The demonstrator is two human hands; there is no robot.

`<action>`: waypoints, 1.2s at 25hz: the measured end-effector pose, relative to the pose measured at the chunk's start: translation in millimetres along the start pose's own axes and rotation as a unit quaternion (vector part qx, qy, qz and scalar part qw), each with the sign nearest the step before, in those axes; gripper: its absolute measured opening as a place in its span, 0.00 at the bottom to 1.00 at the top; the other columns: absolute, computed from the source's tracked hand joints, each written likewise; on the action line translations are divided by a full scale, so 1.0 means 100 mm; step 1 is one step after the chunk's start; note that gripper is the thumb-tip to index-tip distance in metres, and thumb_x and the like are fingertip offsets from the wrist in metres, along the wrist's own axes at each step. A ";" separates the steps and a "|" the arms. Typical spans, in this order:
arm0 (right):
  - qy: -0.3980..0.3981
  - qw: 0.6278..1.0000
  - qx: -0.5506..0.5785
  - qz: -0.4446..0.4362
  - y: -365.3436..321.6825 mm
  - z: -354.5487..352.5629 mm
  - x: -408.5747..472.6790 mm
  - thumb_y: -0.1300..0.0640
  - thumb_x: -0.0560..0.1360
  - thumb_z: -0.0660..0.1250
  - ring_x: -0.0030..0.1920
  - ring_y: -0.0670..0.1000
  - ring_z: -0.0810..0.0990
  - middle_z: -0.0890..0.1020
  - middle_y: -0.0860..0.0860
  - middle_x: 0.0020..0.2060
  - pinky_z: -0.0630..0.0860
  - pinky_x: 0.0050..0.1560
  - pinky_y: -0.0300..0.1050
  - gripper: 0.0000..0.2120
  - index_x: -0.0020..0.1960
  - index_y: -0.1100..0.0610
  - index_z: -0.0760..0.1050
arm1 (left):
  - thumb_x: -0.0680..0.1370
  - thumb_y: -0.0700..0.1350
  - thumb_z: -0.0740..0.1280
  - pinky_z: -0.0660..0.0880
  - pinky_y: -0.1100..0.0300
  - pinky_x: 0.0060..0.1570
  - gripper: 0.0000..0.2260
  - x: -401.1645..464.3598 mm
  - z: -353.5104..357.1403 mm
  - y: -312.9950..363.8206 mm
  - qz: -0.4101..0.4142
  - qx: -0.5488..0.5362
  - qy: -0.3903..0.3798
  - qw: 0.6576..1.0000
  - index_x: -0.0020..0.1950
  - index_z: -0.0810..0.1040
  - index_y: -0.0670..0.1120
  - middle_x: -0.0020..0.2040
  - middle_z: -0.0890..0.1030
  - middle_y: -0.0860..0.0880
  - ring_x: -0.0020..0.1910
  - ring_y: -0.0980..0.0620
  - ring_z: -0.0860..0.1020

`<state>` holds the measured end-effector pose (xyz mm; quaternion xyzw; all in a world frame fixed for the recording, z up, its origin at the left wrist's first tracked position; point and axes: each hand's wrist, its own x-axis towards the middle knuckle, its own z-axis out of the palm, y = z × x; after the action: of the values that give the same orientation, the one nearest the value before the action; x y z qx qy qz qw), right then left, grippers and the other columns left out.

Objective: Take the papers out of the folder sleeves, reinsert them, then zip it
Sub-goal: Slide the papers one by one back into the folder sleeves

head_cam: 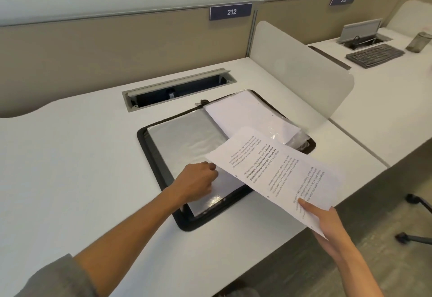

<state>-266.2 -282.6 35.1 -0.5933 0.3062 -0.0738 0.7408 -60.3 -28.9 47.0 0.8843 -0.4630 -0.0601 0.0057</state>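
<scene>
Right hand point(327, 222): thumb pressed flat on top of a printed sheet point(275, 175), the other fingers hidden beneath it, so the paper is pinched at its near right corner. The sheet is white and carries several blocks of black text that read upside down from this side. It hangs tilted over the folder's near right part, its far end above the right-hand page.

Left hand point(198, 181): fingers curled, knuckles up, gripping the edge of the clear plastic sleeve point(187, 142) on the left page, right beside the sheet's left edge. Whether the fingertips also touch the paper I cannot tell.

Folder point(149, 142): black, rounded corners, zipper track running round the rim, lying open flat on the white counter point(70, 156), turned at an angle to the counter's edge. Left page is a glossy, greyish sleeve with glare near the front. Right page holds a stack of white papers point(245, 114) under crinkled clear plastic. A small zipper pull point(201, 103) lies at the far edge by the spine.

Beyond the folder: an open cable tray point(180, 91) sunk into the counter, a tan partition with a blue tag "212" point(231, 12). Past a white divider point(299, 67), the next counter has a keyboard point(374, 55).
</scene>
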 end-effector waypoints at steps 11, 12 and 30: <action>0.013 0.999 0.024 0.031 0.12 -0.35 -0.27 0.62 0.70 0.71 0.58 0.56 0.80 0.82 0.54 0.58 0.76 0.49 0.48 0.24 0.66 0.56 0.73 | 0.73 0.38 0.64 0.69 0.62 0.36 0.22 0.12 -0.17 -0.02 -0.053 -0.030 -0.007 0.998 0.66 0.71 0.51 0.54 0.79 0.52 0.48 0.51 0.76; 0.009 0.999 0.018 0.035 0.12 -0.40 -0.29 0.63 0.71 0.70 0.57 0.57 0.80 0.82 0.54 0.56 0.76 0.48 0.49 0.22 0.64 0.55 0.74 | 0.73 0.38 0.65 0.68 0.62 0.36 0.22 0.14 -0.20 -0.05 -0.052 -0.004 -0.038 0.998 0.66 0.70 0.51 0.55 0.79 0.52 0.48 0.51 0.76; -0.088 0.990 -0.012 0.107 0.17 -0.59 -0.52 0.60 0.67 0.77 0.54 0.57 0.83 0.84 0.54 0.56 0.78 0.55 0.52 0.26 0.63 0.58 0.76 | 0.74 0.35 0.63 0.60 0.62 0.27 0.16 0.10 -0.32 0.24 0.008 0.184 -0.048 0.982 0.61 0.70 0.44 0.55 0.71 0.50 0.42 0.53 0.72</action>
<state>-343.7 -302.5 32.0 -0.5702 0.3024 0.0618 0.7613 -71.1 -52.0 79.6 0.8627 -0.4727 -0.0166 -0.1790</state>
